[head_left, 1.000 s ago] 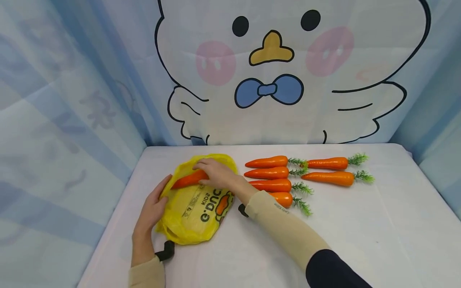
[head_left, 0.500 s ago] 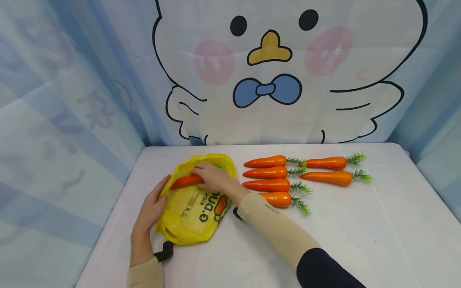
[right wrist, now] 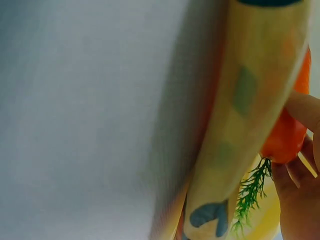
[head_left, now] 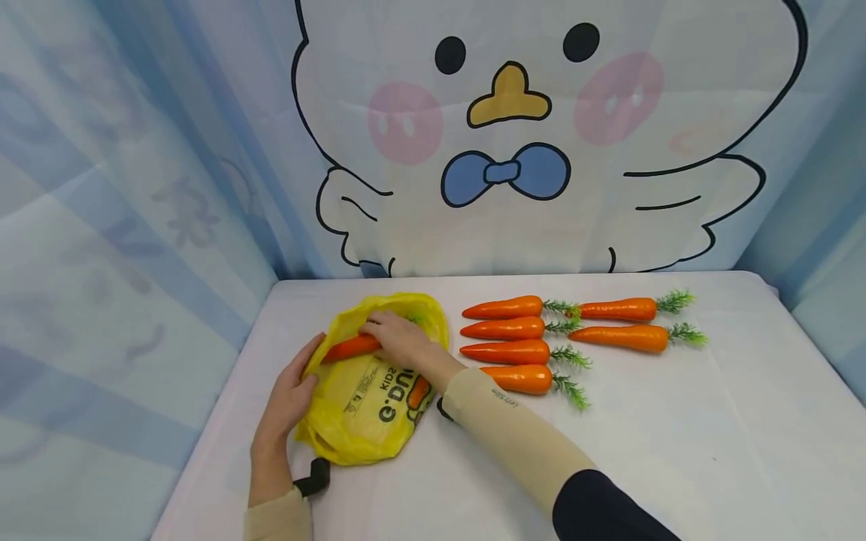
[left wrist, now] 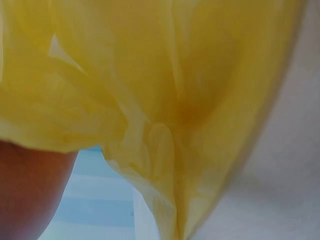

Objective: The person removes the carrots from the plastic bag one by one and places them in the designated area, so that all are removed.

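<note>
A yellow plastic bag [head_left: 345, 421] printed with "G.DUCK KIDS" lies on the white table, its mouth spread open. My left hand [head_left: 286, 398] holds the bag's left rim between thumb and fingers. Inside the mouth, my right hand [head_left: 402, 342] grips an orange carrot [head_left: 352, 348] with its pointed end to the left. The right wrist view shows thumb and fingers around the thick end of that carrot [right wrist: 286, 137], green leaves [right wrist: 254, 190] hanging below. Yellow film [left wrist: 190, 65] fills most of the left wrist view.
To the right of the bag lie several carrots [head_left: 504, 352] in a column, the nearest partly behind my right sleeve [head_left: 507, 428]. Two more carrots [head_left: 619, 338] lie farther right. A curtain [head_left: 501, 225] with a cartoon character stands behind the table [head_left: 643, 451].
My right hand has shifted slightly left and deeper into the bag with the carrot, and more of the nearest loose carrot shows beside the sleeve. The left hand keeps its hold.
</note>
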The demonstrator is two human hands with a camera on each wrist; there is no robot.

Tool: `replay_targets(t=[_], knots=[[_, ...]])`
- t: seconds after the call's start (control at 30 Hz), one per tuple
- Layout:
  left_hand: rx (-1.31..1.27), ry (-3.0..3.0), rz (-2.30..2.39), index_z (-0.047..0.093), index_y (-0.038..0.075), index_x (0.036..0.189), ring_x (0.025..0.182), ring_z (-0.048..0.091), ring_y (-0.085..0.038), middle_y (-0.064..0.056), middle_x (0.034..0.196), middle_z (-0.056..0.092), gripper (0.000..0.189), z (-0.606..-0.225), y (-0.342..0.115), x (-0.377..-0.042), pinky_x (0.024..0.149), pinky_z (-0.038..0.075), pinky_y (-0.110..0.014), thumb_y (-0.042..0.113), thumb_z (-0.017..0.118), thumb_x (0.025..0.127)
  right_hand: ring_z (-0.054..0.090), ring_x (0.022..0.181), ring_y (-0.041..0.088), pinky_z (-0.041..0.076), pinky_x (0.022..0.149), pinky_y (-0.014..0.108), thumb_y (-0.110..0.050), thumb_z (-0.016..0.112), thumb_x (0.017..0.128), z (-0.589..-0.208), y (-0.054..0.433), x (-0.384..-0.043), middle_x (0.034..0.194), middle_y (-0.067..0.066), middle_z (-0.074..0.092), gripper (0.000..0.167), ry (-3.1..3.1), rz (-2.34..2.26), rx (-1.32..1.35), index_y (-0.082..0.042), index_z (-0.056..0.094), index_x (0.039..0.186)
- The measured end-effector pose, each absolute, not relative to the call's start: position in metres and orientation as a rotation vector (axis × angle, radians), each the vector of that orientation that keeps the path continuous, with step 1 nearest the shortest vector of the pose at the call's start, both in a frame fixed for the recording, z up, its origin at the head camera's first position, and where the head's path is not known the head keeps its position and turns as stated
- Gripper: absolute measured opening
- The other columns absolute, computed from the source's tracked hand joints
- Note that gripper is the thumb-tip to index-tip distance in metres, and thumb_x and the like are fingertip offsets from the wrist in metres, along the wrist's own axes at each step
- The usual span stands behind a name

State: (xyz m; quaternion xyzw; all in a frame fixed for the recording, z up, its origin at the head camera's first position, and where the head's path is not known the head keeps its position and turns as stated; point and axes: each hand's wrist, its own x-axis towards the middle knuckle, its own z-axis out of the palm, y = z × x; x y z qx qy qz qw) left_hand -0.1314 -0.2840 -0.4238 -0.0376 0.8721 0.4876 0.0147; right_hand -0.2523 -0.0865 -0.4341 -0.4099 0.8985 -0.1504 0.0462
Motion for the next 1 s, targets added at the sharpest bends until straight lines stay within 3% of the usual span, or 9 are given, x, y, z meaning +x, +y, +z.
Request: replay_targets(t=[0.4,1.0], knots=[[-0.151,2.722,1.508,0.030,0.014,0.160,0.151,0.021,-0.031,-0.010,0.164,0.028,0.064,-0.425,-0.283,-0.132,0.121,0.017,-0.052,-0.001,0.035,0.099,0.048,0.120,0.017,0.040,0.106,0.026,-0.018,0.066,0.099,-0.435,-0.084,-0.253,0.135,0.001,0.055,0.041,2.725,-0.462,-1.261,-0.016,0.061,0.139],[-0.149,2.724,1.505,0.029,0.014,0.161,0.151,0.020,-0.031,-0.010,0.164,0.027,0.064,-0.428,-0.282,-0.133,0.121,0.016,-0.052,-0.001,0.035,0.098,0.046,0.133,0.023,0.036,0.114,0.033,-0.015,0.068,0.097,-0.400,-0.051,-0.246,0.144,0.007,0.051,0.044,2.729,-0.458,-1.334,-0.011,0.059,0.141]])
